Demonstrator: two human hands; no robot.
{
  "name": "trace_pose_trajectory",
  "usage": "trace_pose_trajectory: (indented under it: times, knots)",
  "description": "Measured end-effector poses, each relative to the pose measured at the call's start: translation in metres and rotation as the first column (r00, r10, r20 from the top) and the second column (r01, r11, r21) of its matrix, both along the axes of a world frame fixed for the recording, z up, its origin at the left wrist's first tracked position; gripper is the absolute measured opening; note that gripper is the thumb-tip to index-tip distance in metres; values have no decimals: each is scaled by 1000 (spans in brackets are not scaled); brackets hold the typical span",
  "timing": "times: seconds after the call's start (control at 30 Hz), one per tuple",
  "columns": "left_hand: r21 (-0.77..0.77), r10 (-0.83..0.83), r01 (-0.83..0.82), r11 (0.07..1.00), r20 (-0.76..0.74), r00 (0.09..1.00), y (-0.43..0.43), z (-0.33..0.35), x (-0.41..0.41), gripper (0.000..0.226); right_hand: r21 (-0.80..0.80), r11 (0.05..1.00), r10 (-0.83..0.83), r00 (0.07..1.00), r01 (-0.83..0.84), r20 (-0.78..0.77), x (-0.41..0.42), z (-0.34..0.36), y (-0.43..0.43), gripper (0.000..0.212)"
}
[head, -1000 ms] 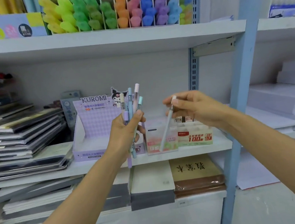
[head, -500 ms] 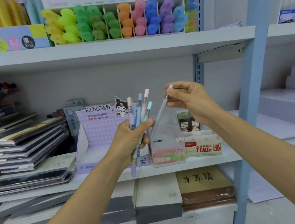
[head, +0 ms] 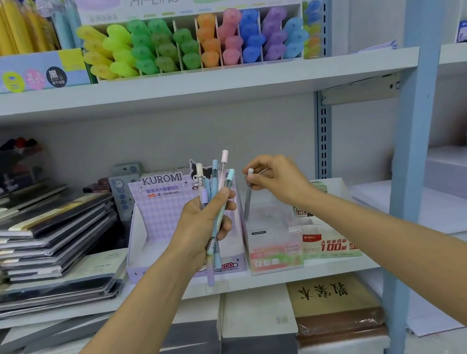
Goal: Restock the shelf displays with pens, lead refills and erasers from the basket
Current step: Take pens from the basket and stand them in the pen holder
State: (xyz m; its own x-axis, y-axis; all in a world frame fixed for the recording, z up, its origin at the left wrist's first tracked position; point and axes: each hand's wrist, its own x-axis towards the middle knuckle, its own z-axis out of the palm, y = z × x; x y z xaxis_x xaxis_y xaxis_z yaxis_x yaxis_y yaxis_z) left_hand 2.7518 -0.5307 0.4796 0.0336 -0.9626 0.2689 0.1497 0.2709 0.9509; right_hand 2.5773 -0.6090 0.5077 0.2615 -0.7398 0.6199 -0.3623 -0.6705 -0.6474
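Head view: your right hand (head: 280,181) pinches one pen (head: 247,204) by its white top, and the tip hangs at the rim of the clear box (head: 273,238) on the shelf (head: 291,273); whether the tip is inside yet, you cannot tell. Your left hand (head: 202,224) is closed round a loose fan of pens (head: 216,184), held upright in front of the Kuromi box (head: 161,208).

The box looks light and tall, so a pen let go at a slant could tip it or glance off the rim onto the shelf. The fan is splayed, and any slackening of that grip could drop a pen.

No other pens can be made out in the clear box. The Kuromi box shows only its white inside. The green box (head: 331,244), touching the clear one, holds small dark packs at its back
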Motion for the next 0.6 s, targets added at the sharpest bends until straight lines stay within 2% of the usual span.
trace_pose_trajectory:
  times: [0.13,0.33,0.6]
  knots:
    - [4,6,-6,1000,-1,1000,-3,0,1,24,9,1000,13,995,-12,-97,-1,1,-7,11]
    - [4,-3,3,1000,11,1000,-7,0,1,25,39,999,19,999,-17,-46,-2,7,-14,12]
    - [3,-25,25,1000,17,1000,-8,-4,2,25,33,999,7,993,-3,-118,4,14,-18,14]
